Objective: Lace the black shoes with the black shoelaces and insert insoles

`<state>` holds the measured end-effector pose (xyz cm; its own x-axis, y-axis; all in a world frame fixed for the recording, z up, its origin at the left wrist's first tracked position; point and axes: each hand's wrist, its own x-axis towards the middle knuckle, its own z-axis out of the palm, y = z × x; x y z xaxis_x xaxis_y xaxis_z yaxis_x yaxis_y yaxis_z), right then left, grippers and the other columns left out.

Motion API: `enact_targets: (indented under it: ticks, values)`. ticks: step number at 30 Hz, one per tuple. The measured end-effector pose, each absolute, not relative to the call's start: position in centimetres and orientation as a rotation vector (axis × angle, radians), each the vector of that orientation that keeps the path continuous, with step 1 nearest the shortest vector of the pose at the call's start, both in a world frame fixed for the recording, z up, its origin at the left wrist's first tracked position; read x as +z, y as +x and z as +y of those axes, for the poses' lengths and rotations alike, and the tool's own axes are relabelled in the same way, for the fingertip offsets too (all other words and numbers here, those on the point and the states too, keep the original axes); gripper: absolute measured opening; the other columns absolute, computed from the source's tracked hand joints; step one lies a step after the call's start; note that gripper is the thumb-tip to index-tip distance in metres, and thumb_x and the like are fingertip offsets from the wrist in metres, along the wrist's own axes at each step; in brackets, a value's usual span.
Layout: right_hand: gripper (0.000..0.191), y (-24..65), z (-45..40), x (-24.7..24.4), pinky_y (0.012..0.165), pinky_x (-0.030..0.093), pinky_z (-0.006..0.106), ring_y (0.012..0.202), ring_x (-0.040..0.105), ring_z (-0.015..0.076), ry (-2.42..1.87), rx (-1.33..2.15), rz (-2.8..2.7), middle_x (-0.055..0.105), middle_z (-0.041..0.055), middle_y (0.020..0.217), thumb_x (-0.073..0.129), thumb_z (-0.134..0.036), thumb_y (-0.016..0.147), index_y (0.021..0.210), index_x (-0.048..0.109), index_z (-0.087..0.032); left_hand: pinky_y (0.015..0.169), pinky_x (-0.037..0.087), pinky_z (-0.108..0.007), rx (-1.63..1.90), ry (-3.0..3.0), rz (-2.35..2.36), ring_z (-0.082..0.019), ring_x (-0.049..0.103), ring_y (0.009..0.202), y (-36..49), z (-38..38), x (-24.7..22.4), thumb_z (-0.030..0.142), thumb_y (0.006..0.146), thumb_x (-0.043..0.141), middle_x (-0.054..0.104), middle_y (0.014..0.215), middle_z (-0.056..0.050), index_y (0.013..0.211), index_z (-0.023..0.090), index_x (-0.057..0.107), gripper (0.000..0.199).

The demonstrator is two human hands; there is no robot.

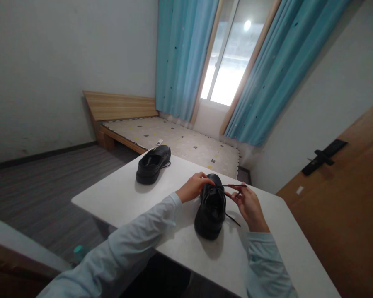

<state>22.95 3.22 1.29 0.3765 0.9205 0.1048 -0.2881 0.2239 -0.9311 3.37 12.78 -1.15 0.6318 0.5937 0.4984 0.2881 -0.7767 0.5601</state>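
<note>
A black lace-up shoe (209, 219) stands on the white table in front of me, its heel towards me. My left hand (193, 187) rests against the shoe's left side, fingers closed at the lacing near the tongue; what they pinch is hidden. On the other side, my right hand (247, 203) pinches a black shoelace (228, 186) and holds it taut out to the right. Another loose lace end (234, 219) trails onto the table beside the shoe. The second black shoe (152, 165) stands farther back on the left, out of reach of both hands.
The white table (112, 203) has its far edge close to a bed with a patterned mattress (186, 145). A small white object (159, 142) lies on the mattress. To the right is a wooden door (338, 198) with a black handle. A teal-capped item (78, 249) is low on the left.
</note>
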Motion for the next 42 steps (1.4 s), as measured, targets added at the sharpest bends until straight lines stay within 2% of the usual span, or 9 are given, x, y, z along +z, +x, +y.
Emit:
enact_targets:
  ticks: [7,9,12,14,18,23,29,34,42]
  values:
    - [0.025,21.8,3.3,1.1,0.046,0.047,0.026,0.037,0.03,0.0036,-1.058,0.727,-0.974,0.068,0.0019,0.077,0.053,-0.041,0.083,0.077,0.06,-0.017,0.09,0.042,-0.033,0.954,2.413,0.687,-0.017,0.051,0.094,3.4,12.7,-1.1,0.008,0.084,0.042,0.054,0.1,-0.007,0.106,0.024,0.068,0.037]
    - [0.025,21.8,3.2,1.0,0.045,0.041,0.025,0.04,0.035,0.0073,-1.217,0.508,-1.137,0.063,0.0003,0.067,0.048,-0.039,0.085,0.078,0.06,-0.018,0.09,0.042,-0.033,0.951,2.405,0.687,-0.017,0.051,0.094,3.4,12.7,-1.0,0.008,0.084,0.043,0.054,0.1,-0.007,0.106,0.023,0.068,0.037]
    - [0.023,21.8,3.0,1.0,0.062,0.044,0.03,0.063,0.053,0.0158,-1.408,0.06,-1.428,0.061,0.003,0.074,0.043,-0.035,0.086,0.079,0.059,-0.019,0.09,0.042,-0.033,0.949,2.4,0.682,-0.017,0.051,0.094,3.3,12.6,-0.9,0.007,0.084,0.041,0.054,0.1,-0.007,0.106,0.023,0.068,0.037]
    - [0.024,21.7,2.7,1.0,0.07,0.042,0.031,0.078,0.056,0.0195,-1.497,-0.132,-1.566,0.061,0.0052,0.082,0.04,-0.033,0.087,0.08,0.058,-0.02,0.09,0.042,-0.033,0.956,2.396,0.684,-0.017,0.052,0.094,3.3,12.5,-0.8,0.008,0.084,0.041,0.054,0.1,-0.007,0.105,0.022,0.068,0.037]
    - [0.026,21.4,2.6,0.9,0.068,0.041,0.031,0.08,0.057,0.0206,-1.738,-0.269,-1.57,0.062,0.0075,0.091,0.036,-0.033,0.089,0.086,0.058,-0.02,0.089,0.043,-0.032,0.959,2.393,0.687,-0.016,0.052,0.093,3.3,12.5,-0.7,0.008,0.085,0.041,0.054,0.099,-0.007,0.104,0.023,0.068,0.037]
    - [0.037,22.2,3.3,0.1,0.07,0.045,0.035,0.079,0.056,0.0216,-1.713,-0.136,-1.392,0.06,0.0091,0.099,0.044,-0.022,0.075,0.111,0.05,-0.017,0.088,0.043,-0.032,0.985,2.409,0.679,-0.016,0.052,0.093,3.3,12.4,-0.7,0.012,0.086,0.044,0.054,0.099,-0.006,0.105,0.023,0.068,0.032]
    - [0.043,22.1,3.4,0.2,0.1,0.035,0.048,0.112,0.047,0.0268,-1.488,-0.084,-1.622,0.053,0.0138,0.119,0.045,-0.025,0.078,0.12,0.046,-0.016,0.09,0.042,-0.032,0.998,2.42,0.691,-0.018,0.052,0.094,3.4,12.1,-0.5,0.017,0.086,0.051,0.055,0.099,-0.007,0.103,0.024,0.068,0.025]
    - [0.048,21.3,3.4,-0.2,0.1,0.037,0.047,0.116,0.049,0.0272,-1.501,0.081,-1.764,0.054,0.0125,0.123,0.052,-0.043,0.082,0.122,0.047,-0.019,0.09,0.043,-0.032,1.124,2.343,0.703,-0.018,0.053,0.094,3.1,12.1,-0.2,0.024,0.082,0.06,0.053,0.098,-0.006,0.102,0.021,0.066,0.022]
    - [0.046,21.4,3.5,-0.9,0.099,0.039,0.046,0.114,0.052,0.026,-1.521,0.194,-1.774,0.057,0.0118,0.121,0.05,-0.045,0.084,0.122,0.049,-0.019,0.088,0.042,-0.034,1.125,2.248,0.832,-0.021,0.053,0.093,2.8,12.1,0.5,0.034,0.073,0.07,0.056,0.09,-0.005,0.081,0.019,0.069,0.018]
